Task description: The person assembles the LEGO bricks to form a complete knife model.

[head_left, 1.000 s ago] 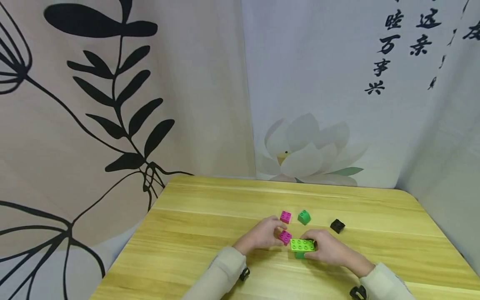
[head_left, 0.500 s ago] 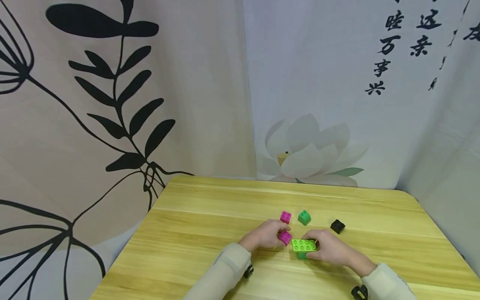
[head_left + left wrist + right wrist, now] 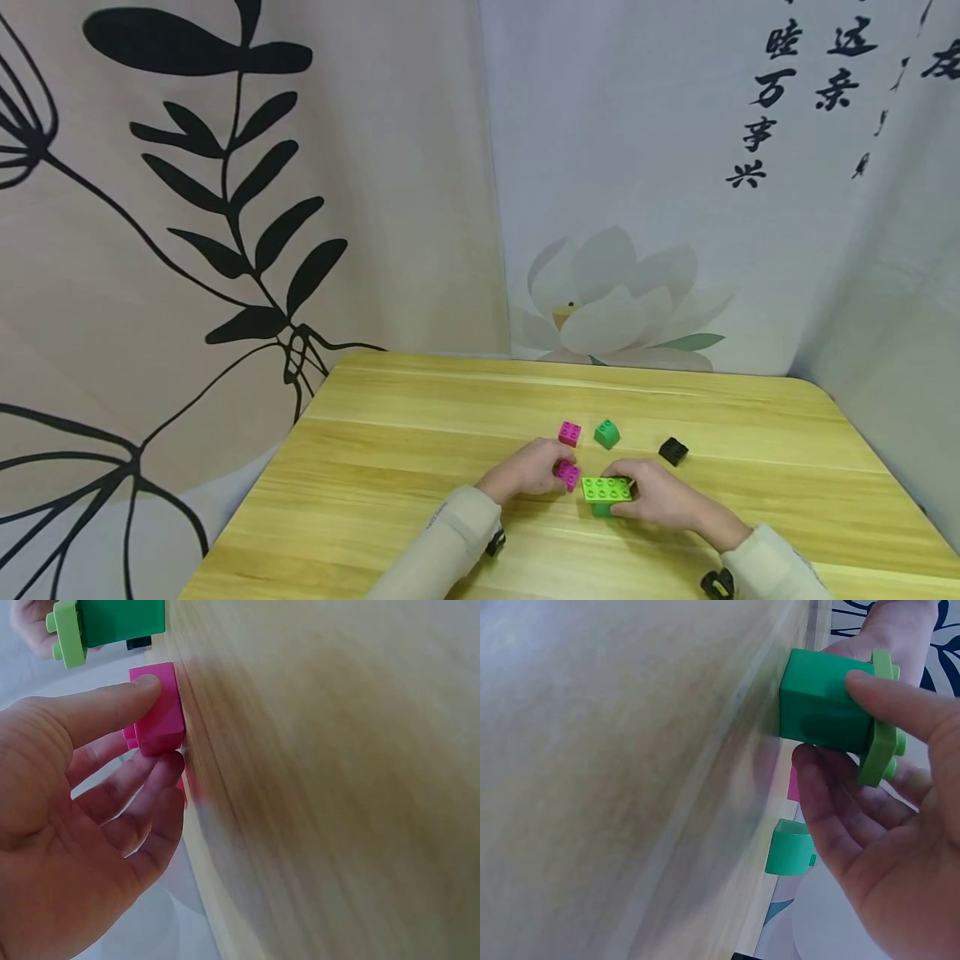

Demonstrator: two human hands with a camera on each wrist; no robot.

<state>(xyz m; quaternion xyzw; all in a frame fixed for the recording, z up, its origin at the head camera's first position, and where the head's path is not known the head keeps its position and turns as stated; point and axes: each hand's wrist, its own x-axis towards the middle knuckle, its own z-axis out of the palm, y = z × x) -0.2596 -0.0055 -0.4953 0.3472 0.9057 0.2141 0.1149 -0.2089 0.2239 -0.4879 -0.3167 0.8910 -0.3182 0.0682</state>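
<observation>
In the head view my left hand pinches a magenta toy brick that sits low at the tabletop. The left wrist view shows the thumb laid on the side of this magenta brick, with fingertips at its other end. Just to the right, my right hand grips a stack: a lime-green flat brick on top of a darker green block. Seen from the right wrist, the thumb lies against the green block while the fingers curl below it. A small gap separates the stack from the magenta brick.
Behind the hands lie another magenta brick, a green brick with a slanted side and a black brick. They rest on a wooden table. Printed curtains hang along the table's far edge.
My left hand has shifted slightly to the right, and its fingers have drawn in on the magenta brick. The right hand and its stack have hardly moved.
</observation>
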